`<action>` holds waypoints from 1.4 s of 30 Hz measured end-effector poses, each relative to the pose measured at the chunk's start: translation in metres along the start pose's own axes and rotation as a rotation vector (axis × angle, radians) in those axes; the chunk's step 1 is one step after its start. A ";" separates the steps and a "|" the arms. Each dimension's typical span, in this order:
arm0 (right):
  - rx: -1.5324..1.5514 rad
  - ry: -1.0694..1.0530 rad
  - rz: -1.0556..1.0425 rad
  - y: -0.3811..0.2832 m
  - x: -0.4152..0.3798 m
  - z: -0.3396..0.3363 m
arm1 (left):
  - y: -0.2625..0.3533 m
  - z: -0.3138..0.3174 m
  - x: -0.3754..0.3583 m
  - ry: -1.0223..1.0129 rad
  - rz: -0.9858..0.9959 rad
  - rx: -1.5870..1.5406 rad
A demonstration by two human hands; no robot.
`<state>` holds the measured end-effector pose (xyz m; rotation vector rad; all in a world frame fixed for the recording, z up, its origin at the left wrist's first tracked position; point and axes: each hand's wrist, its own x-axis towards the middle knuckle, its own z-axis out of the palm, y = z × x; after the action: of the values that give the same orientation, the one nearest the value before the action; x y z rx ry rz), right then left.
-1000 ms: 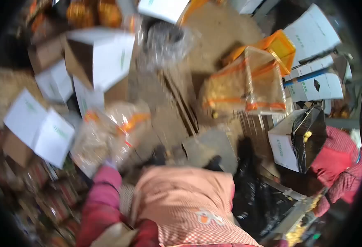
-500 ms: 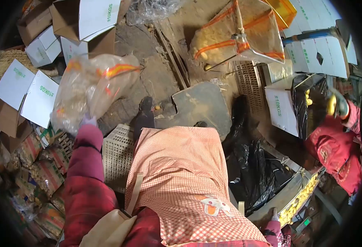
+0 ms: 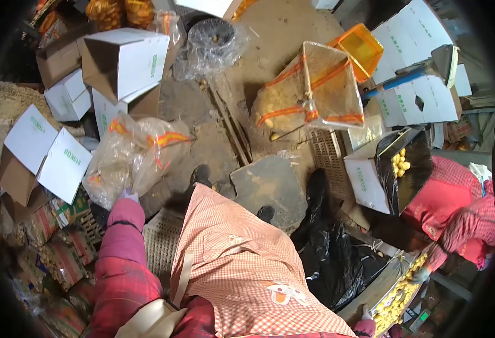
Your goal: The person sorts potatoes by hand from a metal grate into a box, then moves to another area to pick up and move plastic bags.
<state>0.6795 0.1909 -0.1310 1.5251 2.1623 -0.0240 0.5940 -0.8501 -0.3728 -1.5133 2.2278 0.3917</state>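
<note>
My left hand is closed on the near edge of a clear plastic bag with orange-red stripes, which hangs crumpled and looks nearly flat. At the lower right edge, my right hand is at the rim of a long trough holding small yellow potatoes. Its fingers are too small and partly hidden to read. A checked apron covers my front.
White cartons lie at the left, with packed bags below. A striped sack of potatoes lies ahead near an orange crate. At the right, a co-worker's hand reaches the trough beside a black-lined carton.
The view has shifted, so most things sit lower. My left hand still grips the bag. The co-worker's hand has moved from the black-lined carton to the trough.
</note>
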 end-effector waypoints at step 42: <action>-0.268 -0.859 -1.951 -1.148 -0.547 0.115 | 0.248 -0.205 0.126 0.455 -0.194 -0.768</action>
<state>-0.1588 -0.7551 -0.3132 -0.9800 1.8258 -0.7655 0.2854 -0.9538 -0.2553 -2.3862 2.3503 1.0101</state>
